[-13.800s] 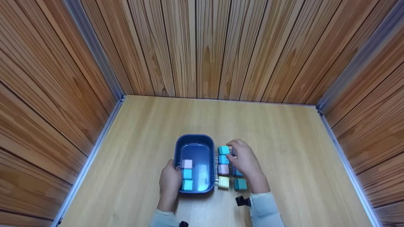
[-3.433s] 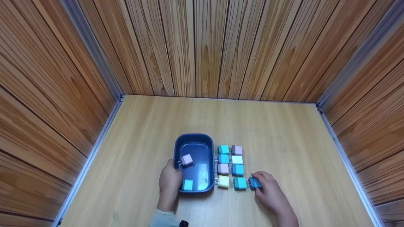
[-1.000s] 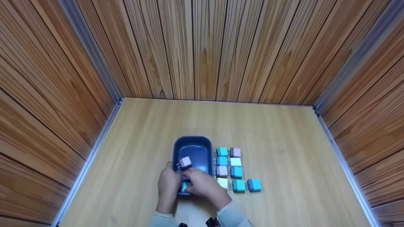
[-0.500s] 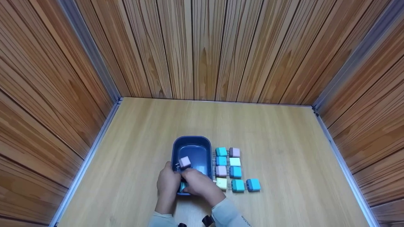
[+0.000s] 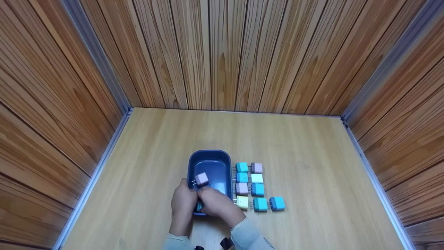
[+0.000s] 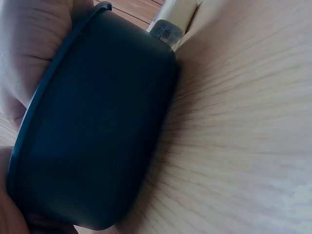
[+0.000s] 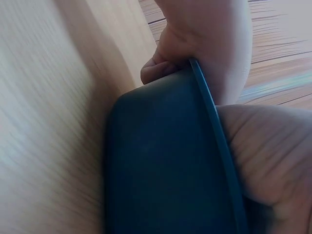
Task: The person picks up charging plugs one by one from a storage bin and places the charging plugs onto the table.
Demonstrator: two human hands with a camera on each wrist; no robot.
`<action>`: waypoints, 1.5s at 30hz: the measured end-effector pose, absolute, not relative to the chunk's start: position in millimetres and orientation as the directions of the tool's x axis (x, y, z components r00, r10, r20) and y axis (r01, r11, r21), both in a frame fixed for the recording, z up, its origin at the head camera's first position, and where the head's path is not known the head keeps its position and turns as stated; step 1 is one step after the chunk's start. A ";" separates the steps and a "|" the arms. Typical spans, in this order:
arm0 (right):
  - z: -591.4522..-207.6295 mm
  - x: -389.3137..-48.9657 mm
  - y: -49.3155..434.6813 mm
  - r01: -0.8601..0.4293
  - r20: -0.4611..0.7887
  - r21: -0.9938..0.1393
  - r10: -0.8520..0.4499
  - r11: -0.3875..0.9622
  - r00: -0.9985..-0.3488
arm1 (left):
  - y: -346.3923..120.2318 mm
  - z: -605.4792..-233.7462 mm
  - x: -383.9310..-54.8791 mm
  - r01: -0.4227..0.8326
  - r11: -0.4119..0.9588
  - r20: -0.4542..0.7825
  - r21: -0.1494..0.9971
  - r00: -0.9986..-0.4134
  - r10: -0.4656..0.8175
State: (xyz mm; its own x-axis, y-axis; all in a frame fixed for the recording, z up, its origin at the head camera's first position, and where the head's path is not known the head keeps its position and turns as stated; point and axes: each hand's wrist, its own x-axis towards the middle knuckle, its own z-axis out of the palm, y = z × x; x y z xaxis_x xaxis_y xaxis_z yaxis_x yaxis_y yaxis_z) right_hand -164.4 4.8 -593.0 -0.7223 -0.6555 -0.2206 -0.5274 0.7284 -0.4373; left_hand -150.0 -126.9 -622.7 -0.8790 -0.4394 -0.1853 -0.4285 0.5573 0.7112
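Observation:
My left hand (image 5: 184, 199) grips the left rim of a dark blue plastic tub (image 5: 227, 165); in the right wrist view, its curled fingers (image 7: 158, 70) lie against the tub's outer wall. My right hand (image 5: 216, 203) reaches over the near right rim, down into the tub. Its thumb and fingers pinch a teal charger plug (image 5: 199, 206), of which only a sliver shows. Just beyond the fingertips, a lilac charger plug (image 5: 201, 178) lies in the tub, its prongs toward the left wall.
Right of the tub, charger plugs stand in rows, prongs left: teal (image 5: 242, 167), lilac (image 5: 256, 168), blue (image 5: 242, 177), white (image 5: 257, 178), lilac (image 5: 241, 188), blue (image 5: 257, 189), yellow (image 5: 242, 202), teal (image 5: 260, 204) and blue (image 5: 277, 203). Wood-panelled walls (image 5: 225, 55) enclose the table.
A blue charger plug has gone from the tub to the near row's right end. My right hand then moved left into the tub, over the teal plug. The left hand keeps its grip.

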 end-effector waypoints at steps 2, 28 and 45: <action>-594.0 -164.5 4.0 -0.548 -0.199 -0.414 -0.659 0.727 -0.725 | -127.0 -622.7 -150.1 -0.423 0.563 -0.175 0.710 -0.881 -0.440; -589.9 -169.2 15.8 -0.597 -0.205 -0.378 -0.693 0.707 -0.691 | -126.5 -620.8 -149.3 -0.430 0.555 -0.199 0.712 -0.882 -0.428; -584.0 -165.0 37.9 -0.590 -0.193 -0.427 -0.707 0.685 -0.680 | -126.9 -619.8 -150.2 -0.455 0.548 -0.235 0.702 -0.874 -0.424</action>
State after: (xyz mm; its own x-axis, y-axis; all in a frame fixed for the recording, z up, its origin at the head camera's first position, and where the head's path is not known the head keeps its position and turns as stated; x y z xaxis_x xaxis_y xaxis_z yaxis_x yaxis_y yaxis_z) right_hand -165.0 37.9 -584.0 -0.6802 -0.7071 -0.1933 -0.5903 0.6847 -0.4274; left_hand -150.2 -126.9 -619.8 -0.8744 -0.4244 -0.2352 -0.4548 0.5478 0.7022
